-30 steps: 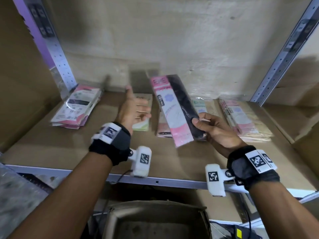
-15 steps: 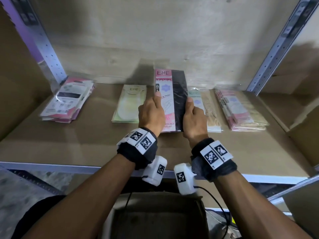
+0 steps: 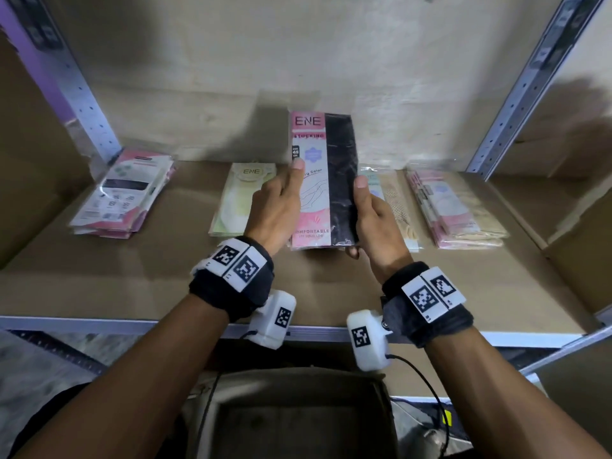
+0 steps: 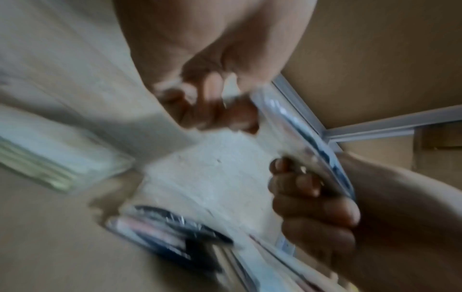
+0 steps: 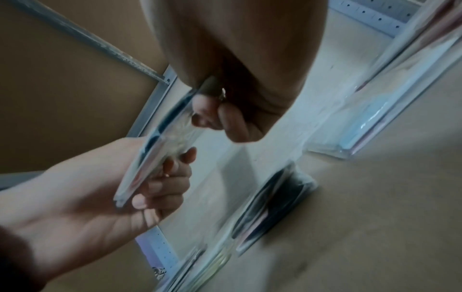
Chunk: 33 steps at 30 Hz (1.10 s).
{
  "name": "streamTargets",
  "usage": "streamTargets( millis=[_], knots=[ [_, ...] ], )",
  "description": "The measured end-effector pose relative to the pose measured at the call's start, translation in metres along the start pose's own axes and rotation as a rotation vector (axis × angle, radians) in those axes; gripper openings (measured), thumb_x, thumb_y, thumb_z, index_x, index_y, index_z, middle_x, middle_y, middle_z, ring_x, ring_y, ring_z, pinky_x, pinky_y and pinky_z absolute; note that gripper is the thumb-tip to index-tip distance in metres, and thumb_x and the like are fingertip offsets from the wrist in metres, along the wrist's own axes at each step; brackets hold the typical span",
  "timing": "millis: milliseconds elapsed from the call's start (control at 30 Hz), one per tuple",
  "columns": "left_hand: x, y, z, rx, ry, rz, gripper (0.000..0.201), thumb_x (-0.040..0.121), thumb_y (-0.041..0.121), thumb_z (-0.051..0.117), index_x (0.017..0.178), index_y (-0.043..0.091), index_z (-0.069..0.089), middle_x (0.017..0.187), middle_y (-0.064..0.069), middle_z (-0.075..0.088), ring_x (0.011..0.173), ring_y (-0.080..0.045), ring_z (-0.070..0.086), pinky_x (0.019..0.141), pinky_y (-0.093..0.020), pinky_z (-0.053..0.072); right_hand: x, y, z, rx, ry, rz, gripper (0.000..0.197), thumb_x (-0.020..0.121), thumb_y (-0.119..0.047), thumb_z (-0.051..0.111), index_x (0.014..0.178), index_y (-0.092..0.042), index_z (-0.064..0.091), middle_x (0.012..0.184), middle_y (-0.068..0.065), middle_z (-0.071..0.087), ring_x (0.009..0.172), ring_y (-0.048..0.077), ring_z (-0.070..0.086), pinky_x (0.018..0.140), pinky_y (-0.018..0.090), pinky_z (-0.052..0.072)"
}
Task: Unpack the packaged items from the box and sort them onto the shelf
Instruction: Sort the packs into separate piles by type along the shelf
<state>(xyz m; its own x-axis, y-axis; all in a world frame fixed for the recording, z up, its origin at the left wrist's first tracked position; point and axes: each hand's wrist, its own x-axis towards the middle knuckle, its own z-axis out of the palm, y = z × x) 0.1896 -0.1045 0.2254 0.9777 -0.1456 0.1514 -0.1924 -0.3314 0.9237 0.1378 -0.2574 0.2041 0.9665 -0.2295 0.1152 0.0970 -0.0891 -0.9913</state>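
Both hands hold one flat stocking packet [image 3: 323, 180] up above the shelf [image 3: 132, 279], its printed face turned toward the person, probably so the label can be read before choosing its pile. The left hand [image 3: 275, 210] grips the packet's left edge, thumb laid up the front and fingers curled behind. The right hand [image 3: 374, 220] grips the right edge the same way, thumb on the dark half, and the wrist views show fingers of each hand wrapped onto the back. Holding it by both long edges keeps the limp film flat and square.

Directly beneath the hands, seen from the wrist cameras, lies a dark packet pile [image 5: 272, 205] with the same pink and black look, so my judgement is that this is where the held packet belongs. Just left of the left hand rests a pale green packet [image 3: 238, 200]. Farther left, well apart, sits a pink and white stack [image 3: 122, 193]. Just right of the right hand lies a beige mesh packet [image 3: 397, 207], and beyond it a pink and beige stack [image 3: 457, 210]. Each kind keeps its own spot, which suits the sorting. Below the wrists, in front of the shelf edge, the open box [image 3: 298, 419] looks dark inside. I cannot tell what remains in it.
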Motion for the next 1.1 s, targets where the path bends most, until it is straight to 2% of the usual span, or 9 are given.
streamTargets(
  millis=[133,233,367,500,567,667,767,900,1100],
  knots=[
    [-0.003,-0.003,-0.024,-0.037,-0.363,-0.043,0.058,0.076,0.063,0.071,0.122,0.031,0.058,0.106,0.007,0.074,0.09,-0.013,0.072,0.062,-0.03,0.053,-0.005,-0.011,-0.013,0.035,-0.26,0.004,0.049,0.098,-0.048,0.05,0.097,0.0,0.059,0.067,0.012,0.067,0.041,0.026,0.05,0.041,0.03,0.044],
    [-0.004,-0.007,-0.035,-0.052,-0.479,-0.036,0.062,0.078,0.034,0.083,0.13,0.018,0.054,0.115,-0.002,0.073,0.103,-0.023,0.071,0.083,-0.05,0.059,-0.009,-0.013,-0.022,0.03,-0.418,0.119,0.037,0.089,-0.029,0.072,0.116,-0.008,0.059,0.097,0.009,0.074,0.054,0.028,0.057,0.046,0.029,0.051],
    [-0.006,-0.009,-0.042,-0.172,-0.479,-0.052,0.051,0.086,0.011,0.075,0.133,0.012,0.055,0.115,-0.008,0.074,0.106,-0.032,0.071,0.095,-0.066,0.048,-0.011,-0.01,-0.025,0.238,-0.519,0.149,0.024,0.095,-0.004,0.06,0.119,-0.003,0.059,0.108,0.014,0.07,0.082,0.037,0.057,0.053,0.029,0.055],
    [-0.004,-0.012,-0.041,-0.255,-0.435,-0.077,0.038,0.094,0.01,0.064,0.132,0.011,0.06,0.12,-0.013,0.072,0.115,-0.046,0.062,0.099,-0.071,0.038,-0.003,-0.01,-0.024,0.303,-0.402,0.234,0.026,0.097,-0.008,0.056,0.122,-0.001,0.056,0.103,0.018,0.07,0.065,0.024,0.067,0.061,0.029,0.06],
    [0.0,-0.01,-0.038,-0.261,-0.356,-0.069,0.032,0.096,0.012,0.063,0.128,0.01,0.063,0.119,-0.013,0.072,0.114,-0.043,0.064,0.098,-0.071,0.041,0.004,-0.008,-0.024,0.175,-0.305,0.199,0.025,0.096,-0.013,0.061,0.113,0.004,0.054,0.096,0.026,0.058,0.066,0.027,0.065,0.064,0.033,0.056],
    [0.013,-0.005,-0.035,-0.252,-0.265,-0.03,0.032,0.094,0.011,0.066,0.125,0.011,0.065,0.11,-0.008,0.074,0.102,-0.024,0.07,0.092,-0.05,0.053,0.017,-0.01,-0.023,0.009,-0.126,0.109,0.027,0.09,-0.017,0.071,0.098,0.002,0.052,0.083,0.033,0.05,0.072,0.032,0.056,0.061,0.036,0.052],
    [0.026,-0.005,-0.034,-0.184,-0.279,-0.011,0.038,0.087,0.003,0.072,0.124,0.009,0.066,0.107,-0.005,0.075,0.095,-0.014,0.072,0.079,-0.029,0.058,0.033,-0.011,-0.021,-0.166,0.021,0.077,0.046,0.084,-0.023,0.078,0.118,0.001,0.058,0.097,0.028,0.069,0.068,0.026,0.065,0.061,0.033,0.053],
    [0.033,-0.018,-0.025,-0.074,-0.227,-0.064,0.033,0.083,0.002,0.076,0.115,0.004,0.071,0.106,-0.013,0.076,0.086,-0.019,0.074,0.077,-0.033,0.062,0.047,-0.006,-0.015,-0.38,0.07,0.087,0.053,0.081,-0.027,0.08,0.125,-0.007,0.059,0.097,0.012,0.072,0.066,0.018,0.071,0.065,0.032,0.06],
    [0.043,-0.031,-0.017,0.111,-0.138,-0.204,0.046,0.075,0.008,0.085,0.117,0.001,0.07,0.102,-0.014,0.075,0.085,-0.027,0.075,0.086,-0.041,0.061,0.049,0.006,-0.004,-0.563,0.04,0.164,0.059,0.08,-0.029,0.08,0.131,-0.006,0.058,0.11,0.01,0.071,0.098,0.024,0.069,0.094,0.04,0.055]
  ],
)
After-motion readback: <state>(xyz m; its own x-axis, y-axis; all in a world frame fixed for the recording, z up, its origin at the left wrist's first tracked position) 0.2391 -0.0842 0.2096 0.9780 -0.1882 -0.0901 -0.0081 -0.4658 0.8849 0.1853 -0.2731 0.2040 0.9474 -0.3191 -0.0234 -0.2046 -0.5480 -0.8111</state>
